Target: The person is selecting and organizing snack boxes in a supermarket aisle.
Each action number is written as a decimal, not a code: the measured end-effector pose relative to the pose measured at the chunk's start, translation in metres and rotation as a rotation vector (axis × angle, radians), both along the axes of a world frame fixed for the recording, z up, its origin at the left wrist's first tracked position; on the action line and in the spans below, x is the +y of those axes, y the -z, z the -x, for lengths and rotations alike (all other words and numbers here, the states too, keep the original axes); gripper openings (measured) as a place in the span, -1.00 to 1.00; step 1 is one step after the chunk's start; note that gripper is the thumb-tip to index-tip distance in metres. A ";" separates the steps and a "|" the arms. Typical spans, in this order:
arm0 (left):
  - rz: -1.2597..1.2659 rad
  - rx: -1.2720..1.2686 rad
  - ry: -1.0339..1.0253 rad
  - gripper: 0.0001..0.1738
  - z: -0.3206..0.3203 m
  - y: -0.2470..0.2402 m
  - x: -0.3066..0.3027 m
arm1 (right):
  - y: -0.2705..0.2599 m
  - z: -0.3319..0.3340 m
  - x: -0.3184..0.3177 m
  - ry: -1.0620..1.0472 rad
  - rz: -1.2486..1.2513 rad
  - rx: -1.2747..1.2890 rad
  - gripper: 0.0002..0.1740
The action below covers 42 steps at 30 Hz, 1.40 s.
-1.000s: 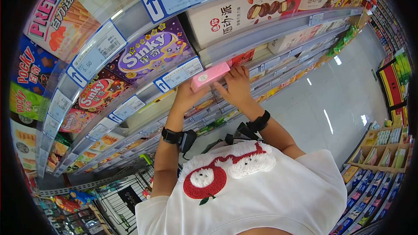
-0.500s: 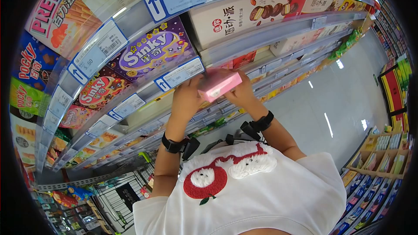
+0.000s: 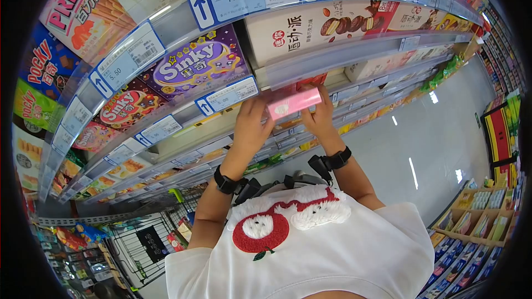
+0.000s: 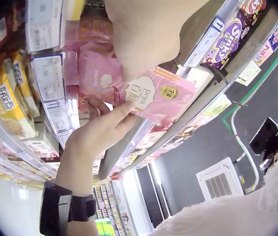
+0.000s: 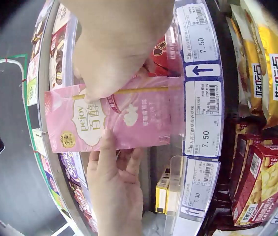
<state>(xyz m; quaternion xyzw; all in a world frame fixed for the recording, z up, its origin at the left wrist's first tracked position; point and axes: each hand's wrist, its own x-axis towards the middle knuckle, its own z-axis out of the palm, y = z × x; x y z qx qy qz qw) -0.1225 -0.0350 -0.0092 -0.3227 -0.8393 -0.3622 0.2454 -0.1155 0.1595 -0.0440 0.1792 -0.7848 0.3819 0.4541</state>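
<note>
A pink Pejoy box (image 3: 294,104) is held between both hands at the shelf front. The left hand (image 3: 252,127) grips its left end; in the right wrist view that hand (image 5: 114,189) has its thumb on the printed face and fingers behind. At the other end the right hand (image 3: 322,117) holds the box, and in the left wrist view its thumb (image 4: 122,111) lies against the box front (image 4: 153,96). The box overlaps a clear shelf lip and a price label (image 5: 203,118) in the right wrist view. Some fingertips are hidden.
A purple Sinky box (image 3: 197,63) and a white snack box (image 3: 305,30) stand on the shelves beyond the hands. A shopping cart (image 3: 138,243) is at lower left, and shelf rails with price labels run across the view. Grey floor (image 3: 410,127) lies to the right.
The pink box and both hands have moved rightward in the head view. The box has turned closer to level, with its printed face showing.
</note>
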 end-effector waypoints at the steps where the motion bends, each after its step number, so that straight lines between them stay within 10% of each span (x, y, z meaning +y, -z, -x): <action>1: -0.036 0.031 -0.001 -0.55 -0.001 -0.004 0.002 | -0.003 -0.002 0.000 -0.007 0.010 -0.011 -0.59; 29: -0.386 -0.271 -0.328 -0.66 -0.006 0.041 0.028 | 0.011 0.015 0.010 -0.091 0.051 -0.281 -0.76; 42: -0.171 0.128 -0.574 -0.56 -0.073 0.054 0.009 | 0.009 -0.036 0.001 -0.197 -0.201 -0.096 -0.83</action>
